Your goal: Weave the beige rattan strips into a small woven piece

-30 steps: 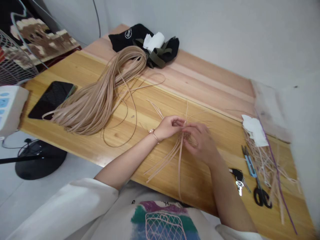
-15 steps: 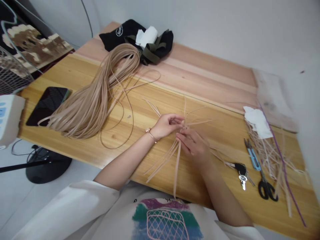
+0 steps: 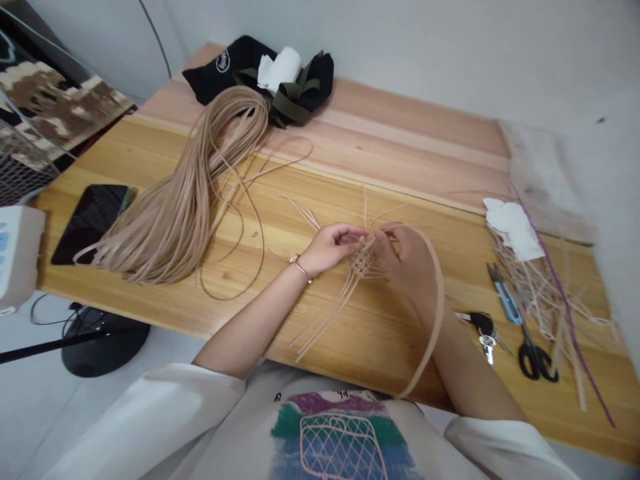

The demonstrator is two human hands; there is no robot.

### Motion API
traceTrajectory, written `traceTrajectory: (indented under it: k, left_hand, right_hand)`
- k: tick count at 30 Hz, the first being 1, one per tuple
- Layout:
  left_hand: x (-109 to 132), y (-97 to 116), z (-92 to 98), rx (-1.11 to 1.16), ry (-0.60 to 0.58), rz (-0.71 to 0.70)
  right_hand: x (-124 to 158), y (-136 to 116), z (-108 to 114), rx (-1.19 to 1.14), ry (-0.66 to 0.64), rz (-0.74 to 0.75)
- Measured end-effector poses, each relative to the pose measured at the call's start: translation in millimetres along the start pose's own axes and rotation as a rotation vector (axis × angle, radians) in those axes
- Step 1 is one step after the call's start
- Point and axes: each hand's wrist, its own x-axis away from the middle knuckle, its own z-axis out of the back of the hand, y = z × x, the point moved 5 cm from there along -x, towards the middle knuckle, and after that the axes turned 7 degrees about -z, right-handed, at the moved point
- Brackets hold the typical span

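Plain pale walls (image 3: 450, 53) back a yellow wooden bench (image 3: 370, 333), where a person in a white shirt (image 3: 145, 413) bends over a small piece of strip weaving (image 3: 363, 265). Fingers of the left hand (image 3: 330, 252) are curled nearly closed, thumb toward fingertips, on the upper left edge of the weave. Fingers of the right hand (image 3: 413, 263) are drawn into a pinch at its upper right, on a long tan strip (image 3: 440, 303) that arcs across the hand and wrist and down toward the near edge of the bench. Loose ends fan out from the checkered patch, several trailing toward the person. A bracelet (image 3: 301, 268) circles the left wrist. Just right of the right forearm lie keys (image 3: 487, 341), black-handled scissors (image 3: 537, 363) and blue-handled snips (image 3: 507, 303), beside a heap of cut strips (image 3: 530, 287) partly under a white tissue (image 3: 513, 228), with a purple strand (image 3: 565, 303) stretched alongside. To the left, well apart from the weave, a thick hank of tan strands (image 3: 185, 193) sprawls, its lower end over part of a dark phone (image 3: 90, 223). Behind the hank sits a black bag (image 3: 245, 57) topped by crumpled white paper (image 3: 280, 69); a white box (image 3: 19, 257) stands at far left.
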Motion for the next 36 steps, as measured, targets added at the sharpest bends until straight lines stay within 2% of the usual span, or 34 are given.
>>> traceTrajectory:
  k: [4, 9, 16, 20, 24, 32, 36]
  left_hand:
    - [-1, -1, -0.7, 0.046, 0.004, -0.001]
    - [-1, -1, -1.1, 0.115, -0.013, 0.001]
    - [-1, 0, -3.8, 0.03, -0.104, -0.016]
    - [-1, -1, -5.1, 0.016, -0.093, -0.007]
    - [-1, -1, -5.2, 0.032, -0.067, -0.016]
    - [-1, 1, -5.0, 0.039, -0.027, -0.019]
    - [0, 1, -4.9, 0.044, 0.001, 0.008]
  right_hand:
    - [-7, 9, -10, -0.011, -0.039, -0.073]
    - [-11, 6, -8, -0.071, -0.049, -0.162]
    - [-4, 14, -12, -0.424, -0.037, -0.428]
    - [5, 14, -11, -0.553, -0.056, -0.594]
    - [7, 15, -9, -0.583, -0.037, -0.707]
    - [6, 22, -16, -0.486, -0.085, -0.767]
    - [11, 13, -10, -0.357, -0.222, -0.628]
